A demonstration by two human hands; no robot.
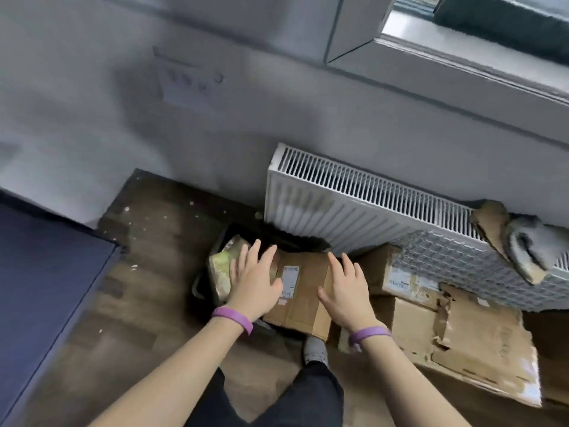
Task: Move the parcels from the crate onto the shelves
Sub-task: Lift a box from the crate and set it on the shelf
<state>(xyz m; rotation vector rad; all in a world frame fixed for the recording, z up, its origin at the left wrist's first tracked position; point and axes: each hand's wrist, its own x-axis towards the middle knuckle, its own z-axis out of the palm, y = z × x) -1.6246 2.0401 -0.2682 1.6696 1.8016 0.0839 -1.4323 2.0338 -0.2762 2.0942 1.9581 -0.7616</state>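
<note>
Our forearms bare, a purple band at the wrist of our left hand, a second purple band at our right hand, dark trousers, one pale shoe

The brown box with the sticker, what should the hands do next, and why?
Probably curl both hands round its edges and lift. The left hand and right hand are open, spread over the brown box, which sits in the dark crate.

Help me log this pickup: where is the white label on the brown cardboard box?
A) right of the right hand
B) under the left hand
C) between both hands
C: the white label on the brown cardboard box shows uncovered between the left hand and the right hand.
</note>
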